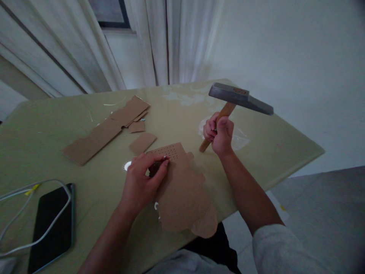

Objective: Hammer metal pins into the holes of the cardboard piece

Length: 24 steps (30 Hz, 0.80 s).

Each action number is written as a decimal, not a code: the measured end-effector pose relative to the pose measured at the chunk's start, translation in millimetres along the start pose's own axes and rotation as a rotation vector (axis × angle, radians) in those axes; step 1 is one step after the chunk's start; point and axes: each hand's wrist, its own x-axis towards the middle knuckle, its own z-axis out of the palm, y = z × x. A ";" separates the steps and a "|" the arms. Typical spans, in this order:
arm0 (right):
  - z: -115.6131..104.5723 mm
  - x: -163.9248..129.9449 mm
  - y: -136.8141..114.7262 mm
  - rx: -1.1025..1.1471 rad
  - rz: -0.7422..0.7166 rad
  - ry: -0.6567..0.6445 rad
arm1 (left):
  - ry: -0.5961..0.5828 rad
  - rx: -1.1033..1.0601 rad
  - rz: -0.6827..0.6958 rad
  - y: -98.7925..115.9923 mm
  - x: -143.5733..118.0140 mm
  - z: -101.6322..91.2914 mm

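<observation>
My right hand (221,134) is wrapped round the wooden handle of a hammer (241,97), its dark metal head raised over the table. My left hand (144,171) pinches a small metal piece, perhaps a nail (164,157), between thumb and forefinger; most of it is hidden by the fingers. That hand rests on a brown cardboard piece (185,198) with a ragged, scalloped edge. Rows of small holes run across the cardboard's far end, right by the pinched fingertips. The hammer head is well apart from the left hand.
A long cardboard strip (105,131) and smaller scraps (143,142) lie at the back left. Behind my right hand is a clear plastic bag (239,139). A phone (54,224) with a white cable (61,217) across it lies front left. The table's edge (296,173) runs along the right.
</observation>
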 end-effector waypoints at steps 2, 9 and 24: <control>-0.5 0.4 0.8 0.005 -0.005 0.003 | 0.002 0.005 0.010 -0.2 -0.2 0.1; -0.6 0.0 1.4 0.056 -0.028 -0.007 | -0.006 0.032 0.031 2.2 -1.8 0.4; 1.8 0.0 -2.9 -0.072 0.032 0.031 | -0.063 0.022 -0.041 2.0 -1.9 1.2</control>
